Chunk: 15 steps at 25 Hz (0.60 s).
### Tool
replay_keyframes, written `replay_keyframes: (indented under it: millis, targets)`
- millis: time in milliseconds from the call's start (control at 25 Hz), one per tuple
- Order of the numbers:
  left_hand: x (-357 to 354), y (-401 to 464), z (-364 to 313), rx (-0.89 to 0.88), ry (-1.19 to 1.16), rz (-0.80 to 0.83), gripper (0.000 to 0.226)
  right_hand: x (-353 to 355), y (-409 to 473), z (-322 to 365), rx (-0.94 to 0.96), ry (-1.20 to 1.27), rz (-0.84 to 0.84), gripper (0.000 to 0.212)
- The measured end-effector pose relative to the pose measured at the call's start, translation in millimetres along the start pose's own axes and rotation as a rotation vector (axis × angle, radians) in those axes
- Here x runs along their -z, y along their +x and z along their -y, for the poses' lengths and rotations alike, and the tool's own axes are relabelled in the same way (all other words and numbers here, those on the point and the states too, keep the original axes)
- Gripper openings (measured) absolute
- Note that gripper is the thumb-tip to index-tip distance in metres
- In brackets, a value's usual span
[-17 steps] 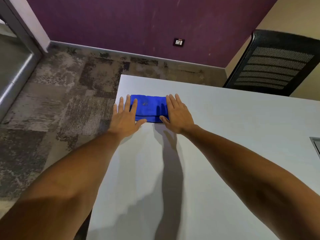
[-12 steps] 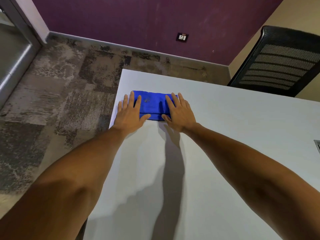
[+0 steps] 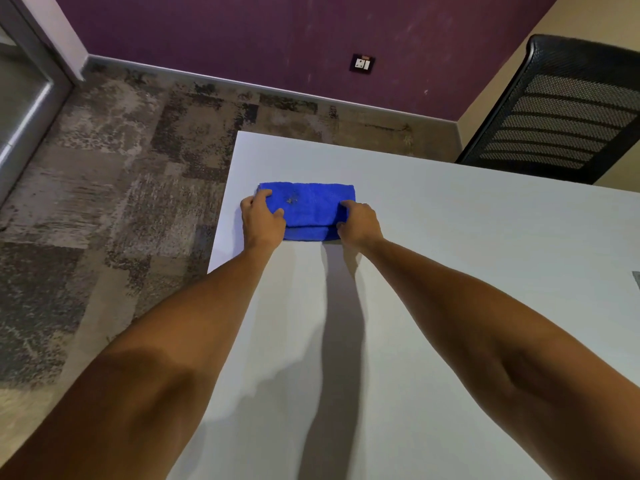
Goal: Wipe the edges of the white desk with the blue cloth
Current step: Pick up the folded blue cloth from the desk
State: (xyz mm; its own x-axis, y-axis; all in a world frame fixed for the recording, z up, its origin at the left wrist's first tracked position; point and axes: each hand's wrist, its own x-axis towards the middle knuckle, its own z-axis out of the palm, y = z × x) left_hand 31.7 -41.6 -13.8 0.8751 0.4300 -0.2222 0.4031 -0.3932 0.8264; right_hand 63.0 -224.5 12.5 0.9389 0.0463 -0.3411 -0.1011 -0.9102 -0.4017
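A folded blue cloth (image 3: 311,209) lies flat on the white desk (image 3: 450,258), near the desk's far left corner. A small dark speck shows on the cloth's top. My left hand (image 3: 260,221) grips the cloth's left end with curled fingers and the thumb on top. At the cloth's right end, my right hand (image 3: 358,221) holds the cloth with curled fingers. Both forearms reach forward over the desk.
The desk's left edge (image 3: 221,223) drops to patterned carpet (image 3: 114,188). A black mesh chair (image 3: 561,112) stands behind the far right edge. A purple wall with a socket (image 3: 362,64) is behind. A grey object (image 3: 636,280) peeks in at the desk's right.
Both hands lay flat with straight fingers on the cloth's ends before. Their fingers have now curled and gripped the cloth. The cloth stays near the same corner.
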Motion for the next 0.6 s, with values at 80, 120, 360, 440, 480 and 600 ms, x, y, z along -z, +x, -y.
replay_keyframes:
  millis: [80,120,360,440,480,600]
  targets:
    - [1,-2,-5,0.037,-0.089,-0.008,0.044,3,-3,3,-0.060,0.137,-0.025,0.054]
    - [3,-4,-8,0.052,-0.128,-0.008,0.044,4,-6,3,-0.085,0.194,-0.034,0.056]
    - [25,-31,-9,0.022,-0.285,0.099,0.045,13,-36,5,-0.110,0.439,-0.137,0.059]
    - [34,-47,-10,0.015,-0.367,0.103,0.035,25,-50,5,-0.114,0.539,-0.162,0.056]
    - [39,-57,-10,-0.004,-0.400,0.093,0.029,31,-58,4,-0.118,0.602,-0.169,0.054]
    - [50,-86,-12,-0.059,-0.467,0.068,0.023,48,-83,3,-0.173,0.766,-0.178,0.042]
